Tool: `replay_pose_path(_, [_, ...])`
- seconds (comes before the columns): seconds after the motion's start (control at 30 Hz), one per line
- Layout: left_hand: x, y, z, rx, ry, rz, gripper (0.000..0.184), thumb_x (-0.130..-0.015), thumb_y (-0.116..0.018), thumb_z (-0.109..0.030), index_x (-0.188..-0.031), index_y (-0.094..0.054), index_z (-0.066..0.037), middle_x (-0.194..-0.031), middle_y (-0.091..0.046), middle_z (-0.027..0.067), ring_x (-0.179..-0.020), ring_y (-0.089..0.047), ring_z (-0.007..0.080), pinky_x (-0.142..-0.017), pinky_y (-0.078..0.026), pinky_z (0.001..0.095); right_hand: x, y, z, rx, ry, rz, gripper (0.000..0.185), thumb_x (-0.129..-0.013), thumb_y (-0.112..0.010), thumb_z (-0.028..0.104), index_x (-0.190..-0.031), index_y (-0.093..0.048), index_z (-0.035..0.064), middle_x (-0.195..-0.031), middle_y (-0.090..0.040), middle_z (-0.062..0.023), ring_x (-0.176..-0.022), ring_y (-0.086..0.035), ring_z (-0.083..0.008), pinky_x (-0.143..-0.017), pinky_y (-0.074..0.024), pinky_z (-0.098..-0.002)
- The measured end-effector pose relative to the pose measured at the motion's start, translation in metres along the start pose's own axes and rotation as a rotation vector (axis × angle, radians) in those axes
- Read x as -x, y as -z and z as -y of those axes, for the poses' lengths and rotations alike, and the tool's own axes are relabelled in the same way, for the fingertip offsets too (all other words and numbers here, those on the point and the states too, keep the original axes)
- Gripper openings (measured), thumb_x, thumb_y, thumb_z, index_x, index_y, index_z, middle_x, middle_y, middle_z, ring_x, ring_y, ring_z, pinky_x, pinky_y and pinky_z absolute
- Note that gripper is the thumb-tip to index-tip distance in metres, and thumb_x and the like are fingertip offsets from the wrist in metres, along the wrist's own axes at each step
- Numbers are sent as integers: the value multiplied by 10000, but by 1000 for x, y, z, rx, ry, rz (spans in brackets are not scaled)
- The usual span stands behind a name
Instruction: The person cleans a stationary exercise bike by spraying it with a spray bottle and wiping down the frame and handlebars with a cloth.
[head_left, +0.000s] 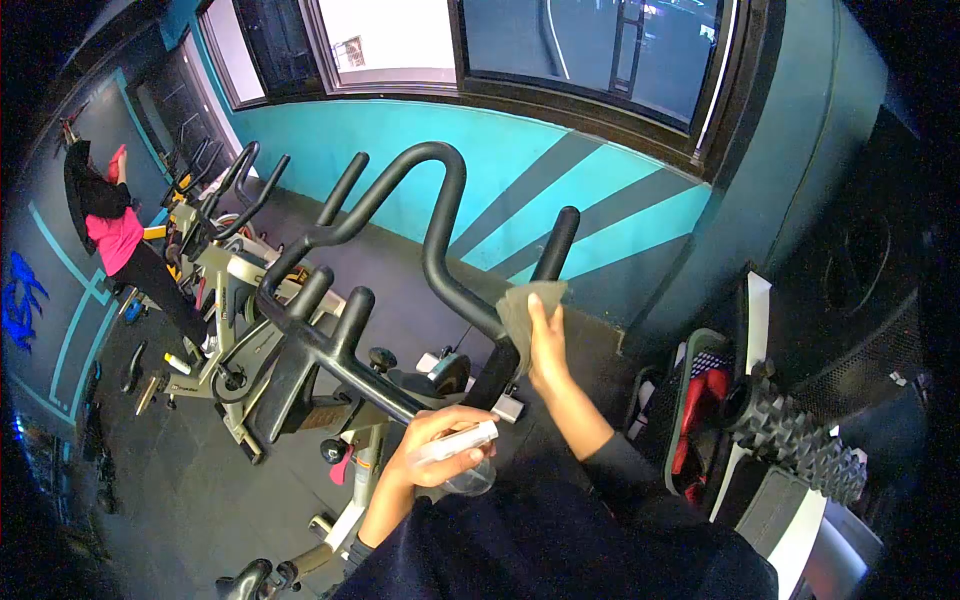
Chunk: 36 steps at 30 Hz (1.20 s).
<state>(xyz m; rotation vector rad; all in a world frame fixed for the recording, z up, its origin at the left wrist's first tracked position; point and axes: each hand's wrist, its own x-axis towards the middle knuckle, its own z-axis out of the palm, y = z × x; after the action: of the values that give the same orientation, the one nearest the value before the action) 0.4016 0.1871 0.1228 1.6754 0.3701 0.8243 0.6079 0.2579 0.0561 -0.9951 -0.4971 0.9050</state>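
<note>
My left hand (pixel 435 455) is closed around a spray bottle with a white spray head (pixel 462 441) and a clear body (pixel 472 480). It is held just in front of the lower bar of an exercise bike's black handlebar (pixel 437 235). With my right hand (pixel 550 345) I press a grey-green cloth (pixel 515 312) against the right side of that handlebar, below its upright end grip. The thumb lies over the cloth, and the other fingers are mostly hidden behind it.
More exercise bikes (pixel 240 270) stand to the left, where a person in a pink top (pixel 115 240) holds a red cloth (pixel 117 163). On the right, a rack holds a black spiky foam roller (pixel 800 440) and a bin (pixel 690 350) with red items. A turquoise wall (pixel 400 150) runs under the windows.
</note>
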Motion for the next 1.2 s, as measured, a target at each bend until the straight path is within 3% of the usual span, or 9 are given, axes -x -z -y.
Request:
replay_pose_path(0.23, [-2,2,-4,-114,-23,30,346,-792,-652,-77,-1110,-573,34,-881,-670,111,-785,-668,178,-721,-517,295,-10,-1,6,78,-25,22,460,-887,-609,308,-1201,-415,33,-1070,-542,-83,-966,-534,-167,-840,-445,-323])
replay_pose_path(0.3, [-1,2,-4,-86,5,34,348,-794,-651,-76,-1115,-573,33,-883,-671,110,-801,-671,178,-725,-518,290,-45,0,7,75,-28,-38,351,-875,-616,288,-1100,-453,74,-952,-580,-71,-835,-615,-193,-705,-530,-340])
replay_pose_path(0.5, [-3,0,-4,-81,-13,-7,379,-763,-688,-181,-1085,-608,2,-828,-673,96,-756,-661,183,-681,-512,305,-115,-2,56,-256,-216,92,396,-860,-606,399,-1049,-500,68,-942,-584,-88,-866,-617,-234,-784,-527,-404])
replay_pose_path(0.73, [-3,3,-3,-85,-87,33,351,-791,-657,-67,-1118,-574,29,-875,-675,110,-771,-667,169,-691,-512,282,-121,5,23,-860,-125,700,552,-864,-502,574,-1149,-503,102,-880,-611,-70,-693,-630,-252,-592,-559,-400])
replay_pose_path(0.83, [-3,4,-2,-67,-75,36,353,-791,-655,-62,-1122,-572,28,-877,-674,112,-775,-668,170,-696,-513,282,-89,7,9,-959,-182,760,553,-898,-444,567,-1167,-500,87,-958,-614,-138,-776,-646,-347,-658,-580,-450])
replay_pose_path(0.87, [-3,4,-1,-79,-80,41,354,-792,-654,-60,-1124,-571,27,-880,-673,113,-779,-669,171,-699,-514,283,-78,11,7,-921,-205,851,557,-903,-434,568,-1171,-504,85,-980,-610,-133,-875,-634,-309,-748,-556,-433])
replay_pose_path(1.0, [-2,3,-1,-73,-68,22,349,-795,-651,-61,-1123,-572,26,-887,-672,114,-789,-672,175,-704,-515,286,-40,33,-24,-651,-189,553,585,-889,-424,604,-1200,-494,114,-1044,-606,-71,-956,-592,-243,-822,-507,-400])
replay_pose_path(1.07, [-2,3,2,-51,-72,37,351,-796,-651,-65,-1125,-570,26,-899,-671,116,-806,-675,184,-713,-515,288,-10,38,-13,-278,-307,211,579,-901,-415,588,-1222,-498,113,-1133,-593,-62,-1062,-557,-245,-915,-455,-394])
replay_pose_path(1.2, [-3,3,-1,-51,-85,24,357,-794,-653,-71,-1126,-567,26,-878,-673,111,-812,-675,180,-717,-512,284,7,66,33,-331,-354,160,571,-902,-460,543,-1243,-496,86,-1191,-568,-66,-1106,-535,-253,-960,-421,-429])
